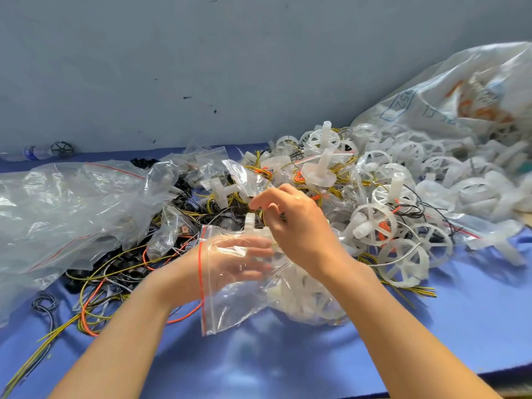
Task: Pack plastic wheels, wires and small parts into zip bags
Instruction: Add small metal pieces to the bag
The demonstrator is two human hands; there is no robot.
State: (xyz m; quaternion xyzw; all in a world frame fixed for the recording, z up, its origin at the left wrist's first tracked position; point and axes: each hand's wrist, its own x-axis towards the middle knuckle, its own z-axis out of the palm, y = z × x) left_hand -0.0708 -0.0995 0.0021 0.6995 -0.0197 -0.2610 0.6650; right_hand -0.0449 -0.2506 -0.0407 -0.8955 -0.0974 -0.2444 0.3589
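1. Reaching in from the near edge, two bare forearms cross a blue surface [288, 355].
2. A clear zip bag [221, 306] with a red seal line lies at the centre of the surface, its mouth facing left. Translucent white plastic wheels [305, 295] sit inside it.
3. The left hand [239, 257] is inside the bag's mouth, visible through the plastic, its fingers straight and spread, its grip apart.
4. The right hand [293, 223] hovers just above the bag with its wrist bent, its thumb-and-forefinger grip pinching yellow-and-black wires [260, 210].
5. Farther back, loose wheels [403, 254] are heaped to the right, tangled cables [95, 286] trail to the left, and crumpled clear bags [72, 203] lie beyond them.
6. A large plastic sack [460, 90] slumps at the far right.
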